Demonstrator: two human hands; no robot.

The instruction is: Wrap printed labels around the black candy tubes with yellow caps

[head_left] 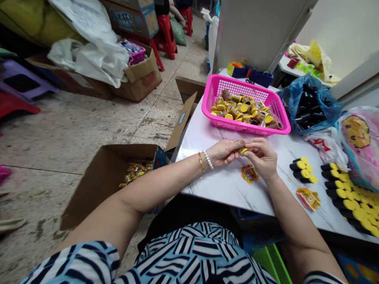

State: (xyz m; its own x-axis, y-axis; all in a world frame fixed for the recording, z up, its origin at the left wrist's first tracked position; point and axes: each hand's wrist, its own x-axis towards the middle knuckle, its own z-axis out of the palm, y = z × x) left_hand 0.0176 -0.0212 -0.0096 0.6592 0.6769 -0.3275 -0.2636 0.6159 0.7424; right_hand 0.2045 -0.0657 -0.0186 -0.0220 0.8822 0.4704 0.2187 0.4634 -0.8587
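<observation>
In front of the pink basket, my left hand (pixel 226 153) and my right hand (pixel 263 157) meet with fingers closed on one small yellow-capped canister (pixel 243 150). Fingers cover most of it, so its far end is hidden. Just below my hands lies a small pile of printed yellow-orange labels (pixel 249 173) on the white table. The pink basket (pixel 245 127) holds many small canisters with yellow caps and printed wraps. Right of my right hand stands a small group of black canisters with yellow caps (pixel 304 170), and nearer me lies a second label pile (pixel 308 198).
Rows of black, yellow-capped canisters (pixel 355 197) line the table's right side. Behind them sit a blue bag of black pieces (pixel 309 104) and a pink printed bag (pixel 359 138). At floor level on the left, an open carton (pixel 91 185) contains wrapped canisters. Red stools (pixel 166 37) stand farther back.
</observation>
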